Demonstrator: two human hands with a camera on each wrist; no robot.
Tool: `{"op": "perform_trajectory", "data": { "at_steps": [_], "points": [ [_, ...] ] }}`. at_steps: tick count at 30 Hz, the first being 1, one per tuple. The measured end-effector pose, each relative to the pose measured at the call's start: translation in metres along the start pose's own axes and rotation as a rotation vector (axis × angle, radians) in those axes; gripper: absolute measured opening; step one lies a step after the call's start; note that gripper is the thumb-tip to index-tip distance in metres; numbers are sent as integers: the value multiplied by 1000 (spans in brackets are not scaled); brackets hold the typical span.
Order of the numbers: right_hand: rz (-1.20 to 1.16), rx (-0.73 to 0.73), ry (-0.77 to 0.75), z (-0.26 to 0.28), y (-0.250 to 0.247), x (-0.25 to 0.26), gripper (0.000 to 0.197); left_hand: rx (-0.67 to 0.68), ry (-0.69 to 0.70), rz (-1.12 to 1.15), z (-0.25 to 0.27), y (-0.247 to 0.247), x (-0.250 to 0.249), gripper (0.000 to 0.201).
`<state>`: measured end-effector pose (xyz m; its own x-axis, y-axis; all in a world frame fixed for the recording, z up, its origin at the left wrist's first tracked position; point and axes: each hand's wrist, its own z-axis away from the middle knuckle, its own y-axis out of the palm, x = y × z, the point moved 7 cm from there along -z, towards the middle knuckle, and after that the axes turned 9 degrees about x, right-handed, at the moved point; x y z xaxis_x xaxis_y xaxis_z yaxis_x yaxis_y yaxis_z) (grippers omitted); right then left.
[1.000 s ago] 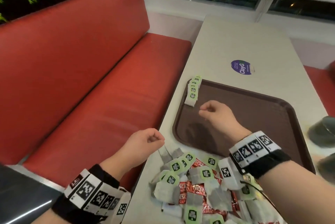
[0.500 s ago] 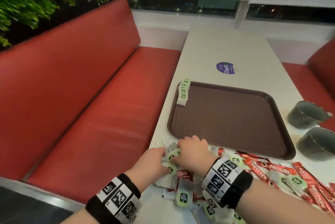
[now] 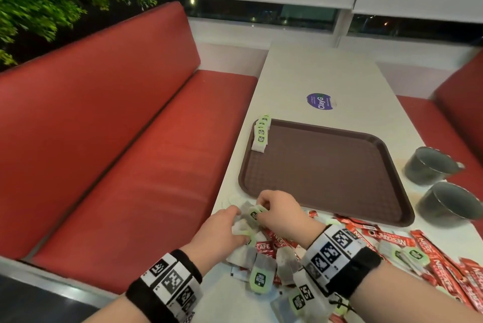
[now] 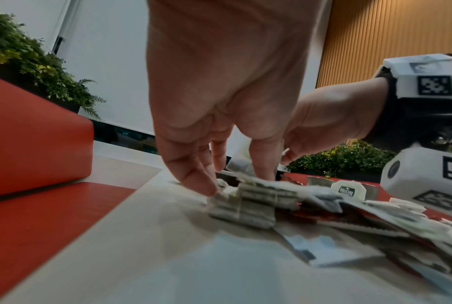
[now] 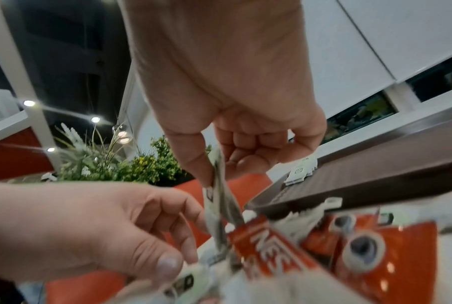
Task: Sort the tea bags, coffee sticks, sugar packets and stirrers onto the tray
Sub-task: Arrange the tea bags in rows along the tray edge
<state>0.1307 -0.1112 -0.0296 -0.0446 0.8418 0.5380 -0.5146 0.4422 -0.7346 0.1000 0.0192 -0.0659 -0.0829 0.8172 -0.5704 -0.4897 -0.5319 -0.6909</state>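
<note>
A brown tray (image 3: 326,166) lies mid-table with a row of green-tagged tea bags (image 3: 261,134) at its far left corner. A mixed pile of tea bags (image 3: 260,274) and red coffee sticks (image 3: 392,240) covers the table's near edge. My right hand (image 3: 260,209) pinches one tea bag (image 5: 218,197) between thumb and forefinger, lifted just above the pile. Beside it, my left hand (image 3: 235,226) reaches into the pile, thumb and fingers set on either side of a small stack of tea bags (image 4: 245,203). No stirrers show.
Two dark metal cups (image 3: 428,166) (image 3: 449,205) stand right of the tray. A red bench (image 3: 130,152) runs along the table's left edge. A purple sticker (image 3: 320,101) lies beyond the tray. A pale blue packet (image 4: 323,248) sits at the pile's near side.
My right hand came back from over the tray to the pile and has raised a tea bag. My left hand moved forward onto the pile.
</note>
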Motion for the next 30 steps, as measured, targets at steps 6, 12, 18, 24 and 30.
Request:
{"op": "perform_trajectory", "data": {
  "at_steps": [6,12,18,24,30],
  "points": [
    [-134,90,-97,24,-30,5,15,12,139,8,1,-15,-21,63],
    [-132,15,-238,31,-44,22,11,342,267,641,8,-10,-55,18],
    [-385,-279,-139,20,-44,-3,14,138,196,907,-4,-28,-52,20],
    [-598,-180,-129,8,-31,-16,5,103,172,1019,-16,-30,-54,13],
    [-819,-131,-91,-12,-23,-25,10,125,118,929,-33,-33,-52,11]
  ]
}}
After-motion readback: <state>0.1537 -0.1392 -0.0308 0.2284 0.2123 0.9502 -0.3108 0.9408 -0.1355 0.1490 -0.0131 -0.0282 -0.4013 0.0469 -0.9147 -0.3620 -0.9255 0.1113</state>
